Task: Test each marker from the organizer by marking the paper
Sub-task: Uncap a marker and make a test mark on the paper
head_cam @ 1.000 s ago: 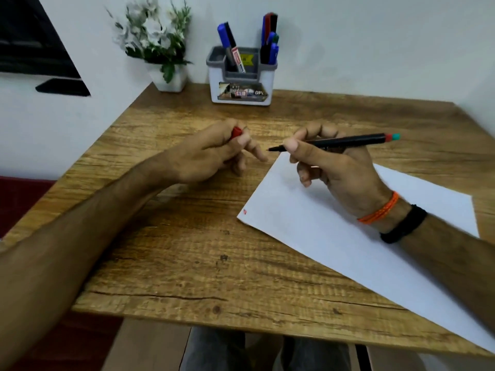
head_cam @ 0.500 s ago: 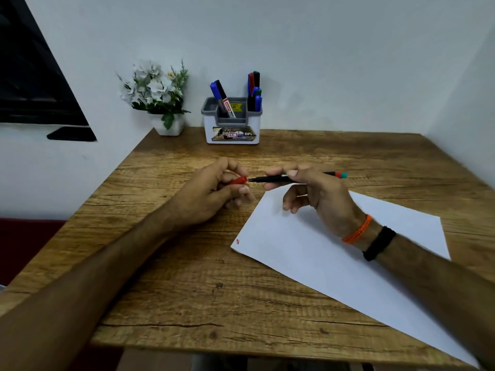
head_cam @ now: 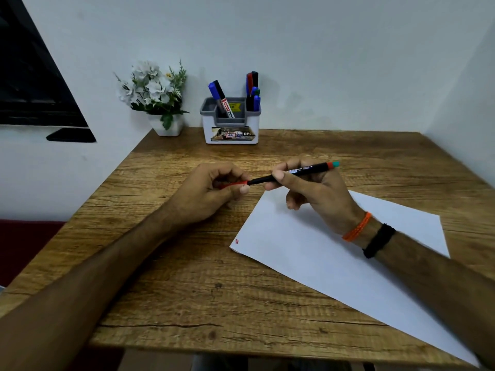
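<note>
marker [head_cam: 297,172]: slim black barrel pinched mid-length by the right hand [head_cam: 318,192], its tip met by a red cap [head_cam: 235,184] that is gripped in the curled fingers of the left hand [head_cam: 211,194]. judged light, rigid and smooth; best held near the tip.

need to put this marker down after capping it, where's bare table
Bare wood runs between the organizer and both hands, and in front of the left forearm beside the paper. Crowded: the back edge by the flower pot.
</note>
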